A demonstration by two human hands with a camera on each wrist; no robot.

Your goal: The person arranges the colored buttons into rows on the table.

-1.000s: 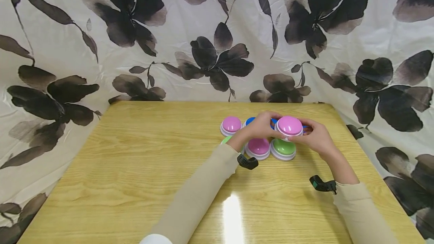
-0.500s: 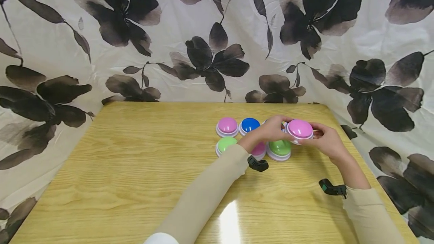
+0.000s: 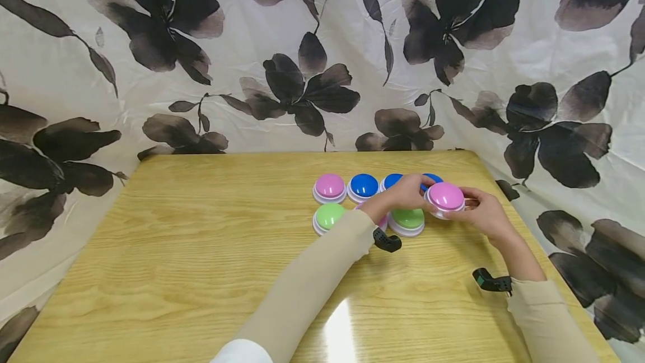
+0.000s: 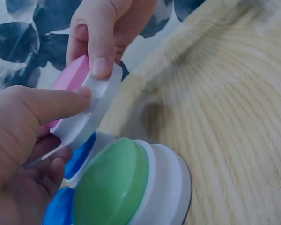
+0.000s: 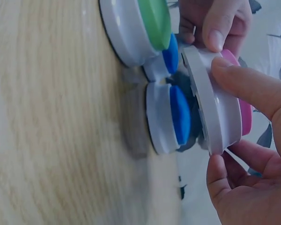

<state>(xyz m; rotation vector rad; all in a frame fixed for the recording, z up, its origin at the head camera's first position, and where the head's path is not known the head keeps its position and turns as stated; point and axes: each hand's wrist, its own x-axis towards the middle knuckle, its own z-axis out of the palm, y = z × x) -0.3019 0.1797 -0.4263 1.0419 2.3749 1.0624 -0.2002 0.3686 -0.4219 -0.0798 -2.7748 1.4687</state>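
Both hands hold a pink push button [image 3: 445,196] with a white base, raised above the table. My left hand [image 3: 403,192] grips its left side, thumb on the white rim, as the left wrist view shows. On the opposite side, my right hand [image 3: 481,213] pinches the base [image 5: 215,103] between thumb and fingers. Just left of the held button a green button [image 3: 407,218] stands on the table. Behind it, a blue button [image 3: 432,178] is partly covered by the left hand and the pink button.
More buttons stand in two rows: a pink one [image 3: 330,186], a blue one [image 3: 364,185] and another blue one [image 3: 392,180] at the back, a green one [image 3: 330,216] and a half-hidden pink one in front. A floral cloth [image 3: 221,83] hangs behind the wooden table [image 3: 191,251].
Both hands have carried the pink button rightward, from above the front green button to its right side. More of the back row's blue buttons shows now. The head view has shifted slightly.
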